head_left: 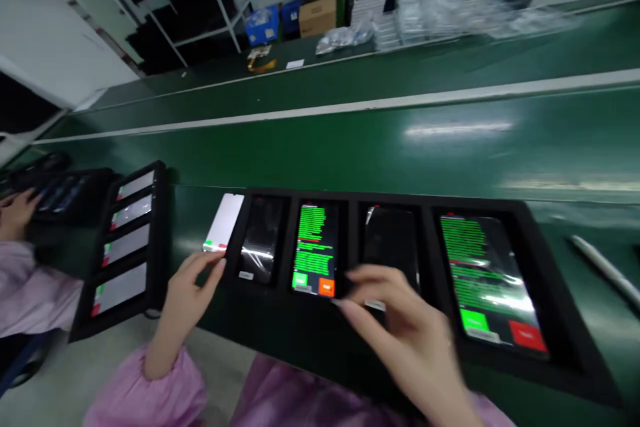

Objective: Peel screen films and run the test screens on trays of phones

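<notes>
My left hand (187, 293) is closed at the lower end of a phone with a white screen (225, 219), thumb and fingers at its bottom edge. That phone is beside the left end of a black tray (353, 240). In the tray lie a dark phone (261, 237), a phone with green text (314, 240), another dark phone (393, 237) and a second green-text phone (493, 273). My right hand (405, 327) hovers over the tray's front, slightly blurred. Its thumb and forefinger are apart near the lower right corner of the first green-text phone, and it partly covers the second dark phone.
On the left stands another black tray (157, 233) of white-screen phones. Beyond it a co-worker's hand (17, 213) is at more dark trays. A white pen-like stick (603, 265) lies at right. Plastic-wrapped stacks (440, 10) and a cardboard box (318, 16) are at the back.
</notes>
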Action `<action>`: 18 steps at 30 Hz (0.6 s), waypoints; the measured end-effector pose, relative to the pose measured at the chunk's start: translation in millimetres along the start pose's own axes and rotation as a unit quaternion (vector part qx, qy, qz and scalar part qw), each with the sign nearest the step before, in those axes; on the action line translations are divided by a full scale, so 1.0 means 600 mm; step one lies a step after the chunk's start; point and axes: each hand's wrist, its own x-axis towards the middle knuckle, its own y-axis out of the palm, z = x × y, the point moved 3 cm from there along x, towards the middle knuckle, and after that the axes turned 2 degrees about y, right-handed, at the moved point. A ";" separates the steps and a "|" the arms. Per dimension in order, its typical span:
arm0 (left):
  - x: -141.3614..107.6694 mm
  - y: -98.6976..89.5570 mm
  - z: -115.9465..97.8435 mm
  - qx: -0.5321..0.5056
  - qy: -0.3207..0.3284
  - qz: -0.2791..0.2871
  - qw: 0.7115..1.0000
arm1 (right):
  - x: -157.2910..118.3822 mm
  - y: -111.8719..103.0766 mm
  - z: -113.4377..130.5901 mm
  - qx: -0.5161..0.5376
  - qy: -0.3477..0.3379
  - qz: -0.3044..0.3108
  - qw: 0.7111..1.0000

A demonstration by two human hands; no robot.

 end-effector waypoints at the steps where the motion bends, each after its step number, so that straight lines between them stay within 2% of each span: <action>1: -0.009 0.005 0.002 -0.009 0.001 0.008 1.000 | 0.018 0.059 0.016 -0.054 -0.040 0.035 0.997; 3: -0.029 0.010 0.009 -0.021 -0.002 0.017 1.000 | 0.051 0.156 0.031 -0.199 -0.103 0.029 0.974; 5: -0.046 0.006 0.028 -0.019 -0.020 0.006 1.000 | 0.070 0.222 0.026 -0.255 -0.111 0.020 0.960; 7: -0.047 -0.005 0.064 -0.004 -0.056 -0.023 0.998 | 0.076 0.259 0.013 -0.282 -0.104 0.016 0.954; 9: -0.027 -0.012 0.107 0.012 -0.095 -0.043 0.994 | 0.073 0.272 0.006 -0.315 -0.092 0.008 0.945; 11: 0.013 -0.008 0.143 0.021 -0.119 -0.037 0.992 | 0.067 0.264 0.012 -0.352 -0.077 -0.001 0.933; 13: 0.064 0.013 0.160 0.022 -0.122 -0.009 0.992 | 0.061 0.232 0.026 -0.389 -0.066 -0.009 0.919; 15: 0.113 0.044 0.158 0.018 -0.114 0.030 0.993 | 0.051 0.173 0.046 -0.415 -0.088 -0.042 0.905; 18: 0.161 0.079 0.146 0.017 -0.115 0.088 0.989 | 0.012 0.053 0.070 -0.431 -0.180 -0.124 0.876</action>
